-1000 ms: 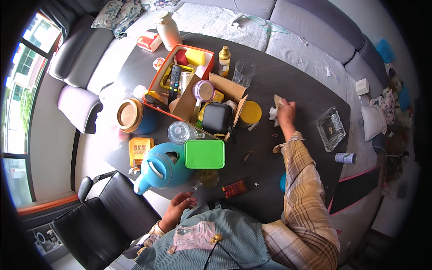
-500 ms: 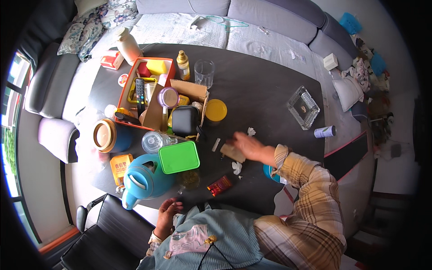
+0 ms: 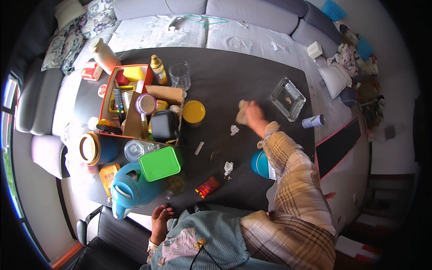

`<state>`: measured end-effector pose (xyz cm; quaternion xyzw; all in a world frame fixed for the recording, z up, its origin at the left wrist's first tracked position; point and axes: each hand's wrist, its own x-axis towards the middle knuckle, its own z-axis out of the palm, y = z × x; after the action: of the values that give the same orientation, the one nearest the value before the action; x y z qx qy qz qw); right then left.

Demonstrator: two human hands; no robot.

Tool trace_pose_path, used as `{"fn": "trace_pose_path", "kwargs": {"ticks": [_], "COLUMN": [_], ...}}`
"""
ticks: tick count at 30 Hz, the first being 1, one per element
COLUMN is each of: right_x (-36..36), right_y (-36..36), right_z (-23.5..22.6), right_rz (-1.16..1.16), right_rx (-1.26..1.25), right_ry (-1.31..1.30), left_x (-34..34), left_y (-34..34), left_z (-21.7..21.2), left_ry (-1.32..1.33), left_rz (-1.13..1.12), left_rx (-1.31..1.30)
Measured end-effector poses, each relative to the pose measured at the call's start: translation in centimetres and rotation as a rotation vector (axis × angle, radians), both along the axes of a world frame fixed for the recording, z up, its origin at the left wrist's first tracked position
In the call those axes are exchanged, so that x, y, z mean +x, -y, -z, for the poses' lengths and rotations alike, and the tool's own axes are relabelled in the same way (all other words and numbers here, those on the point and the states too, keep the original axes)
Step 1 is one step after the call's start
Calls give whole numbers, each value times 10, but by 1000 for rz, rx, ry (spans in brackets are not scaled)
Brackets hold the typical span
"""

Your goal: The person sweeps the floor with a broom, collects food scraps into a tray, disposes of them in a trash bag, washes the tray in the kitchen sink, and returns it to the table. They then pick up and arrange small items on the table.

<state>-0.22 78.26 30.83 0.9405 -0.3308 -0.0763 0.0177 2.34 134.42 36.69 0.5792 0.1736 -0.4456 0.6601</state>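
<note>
Wiping: the person is pressing a crumpled pale tissue [image 3: 241, 112] against the dark table [image 3: 225, 85] with the right hand [image 3: 253, 113], arm stretched out in a plaid sleeve [image 3: 292, 175].
Right-hand fingers: they are curling narrowly over the tissue, holding it bunched under the palm; individual fingertips are too small to separate.
Left-hand state: the left hand [image 3: 160, 217] is resting at the near table edge, close to the body; whether its fingers are gripping the edge or lying loose cannot be told.
Tissue position: it is lying on bare tabletop between the yellow lid [image 3: 194, 111] and the glass ashtray [image 3: 288, 98], touching neither.
Loose scraps: one white scrap [image 3: 234, 130] is lying just beside the working hand, and another scrap [image 3: 228, 168] is sitting nearer the body, beside the teal bowl [image 3: 259, 163].
Surroundings: a cardboard box [image 3: 135, 96] of bottles and tins is crowding the left half, with a green-lidded container [image 3: 160, 163] and a blue kettle [image 3: 130, 191] near it.
Step judged: cleaning of the open middle of the table appears to be in hand, at an early or middle stage, since scraps are remaining.
Next move calls for: sweeping strokes kept flat, steering clear of the ashtray's rim, and gathering the scraps toward one spot.
</note>
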Motion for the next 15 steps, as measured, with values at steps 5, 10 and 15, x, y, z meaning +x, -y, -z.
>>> {"fn": "trace_pose_path", "kwargs": {"ticks": [5,10,15], "right_x": [-43,-29,1], "right_y": [-106,-35,105], "right_z": [-29,-66,-71], "right_rz": [-595,-236,222], "right_rx": [685,476,99], "right_ry": [-28,360,440], "left_x": [4,3,2], "left_y": [7,0,12], "left_z": [1,14,5], "left_ry": [11,9,51], "left_rz": [9,31,10], "left_rx": [23,25,134]}}
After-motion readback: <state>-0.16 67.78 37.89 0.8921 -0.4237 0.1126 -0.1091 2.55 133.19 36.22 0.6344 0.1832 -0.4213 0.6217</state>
